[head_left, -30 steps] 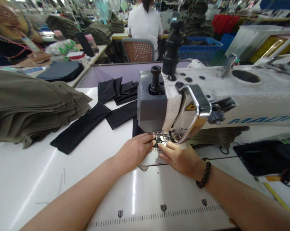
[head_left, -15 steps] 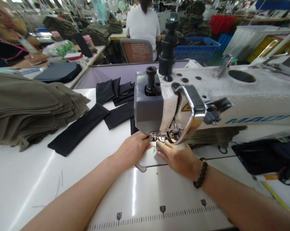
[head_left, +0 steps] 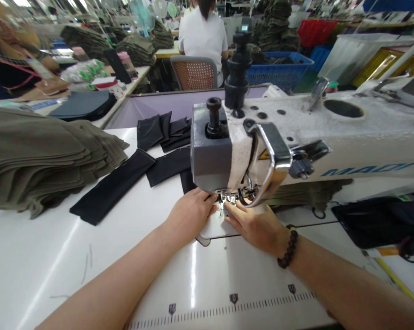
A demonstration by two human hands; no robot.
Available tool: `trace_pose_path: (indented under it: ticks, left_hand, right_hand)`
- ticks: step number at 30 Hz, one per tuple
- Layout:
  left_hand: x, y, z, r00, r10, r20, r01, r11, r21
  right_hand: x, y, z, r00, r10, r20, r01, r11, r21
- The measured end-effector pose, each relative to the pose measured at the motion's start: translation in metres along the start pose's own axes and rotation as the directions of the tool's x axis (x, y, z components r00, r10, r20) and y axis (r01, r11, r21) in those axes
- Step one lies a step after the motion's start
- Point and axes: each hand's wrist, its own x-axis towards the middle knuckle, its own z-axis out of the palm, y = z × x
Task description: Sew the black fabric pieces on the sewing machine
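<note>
A white and grey sewing machine (head_left: 212, 146) stands over the white table, its needle area low at the centre. Just left of the presser foot is my left hand (head_left: 189, 214), fingers together on the edge of a dark cloth piece (head_left: 187, 181) that runs back behind the machine head. On the right side of the foot lies my right hand (head_left: 258, 224), with a beaded bracelet at the wrist; its fingers point to the needle plate and are partly hidden by the metal guard. Whether it touches cloth cannot be seen.
Black fabric strips (head_left: 112, 188) lie left of the machine, beside a tall pile of olive cloth (head_left: 45, 156). At the right is a black tray (head_left: 372, 222). Beyond the table a person in white (head_left: 203, 34) sits on a chair near a blue basket (head_left: 279, 71).
The dark cloth behind my left hand has shifted slightly to the left. Both hands stay almost where they were, and the view has moved a little.
</note>
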Motion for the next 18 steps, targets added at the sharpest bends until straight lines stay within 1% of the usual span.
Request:
trace_pose_path:
  ticks: [3,5,9,12,14,16,18]
  left_hand:
    - [-0.007,0.009,-0.009,0.992,0.034,0.119,-0.040,0.998,0.049]
    - [-0.012,0.015,-0.013,0.983,0.085,0.163,-0.093,0.995,0.043]
    - [-0.016,0.022,-0.013,0.970,0.161,0.183,-0.171,0.984,0.039]
    - [-0.015,0.022,-0.013,0.968,0.163,0.192,-0.177,0.982,0.058]
    - [-0.015,0.022,-0.013,0.966,0.161,0.200,-0.178,0.981,0.070]
    - [-0.016,0.023,-0.014,0.961,0.179,0.210,-0.194,0.980,0.052]
    - [-0.019,0.025,-0.015,0.953,0.214,0.216,-0.218,0.976,-0.002]
  right_hand:
    - [-0.002,0.004,-0.001,0.993,-0.102,-0.060,0.104,0.994,0.030]
    - [-0.003,0.007,-0.002,0.982,-0.168,-0.086,0.172,0.985,0.034]
    - [-0.002,0.008,-0.003,0.976,-0.192,-0.103,0.197,0.980,0.038]
    - [-0.002,0.009,-0.004,0.976,-0.192,-0.098,0.199,0.977,0.070]
    - [-0.003,0.010,-0.006,0.975,-0.211,-0.075,0.218,0.971,0.098]
    - [-0.005,0.011,-0.009,0.965,-0.259,-0.034,0.261,0.954,0.143]
    - [-0.009,0.011,-0.012,0.945,-0.328,0.011,0.321,0.929,0.186]
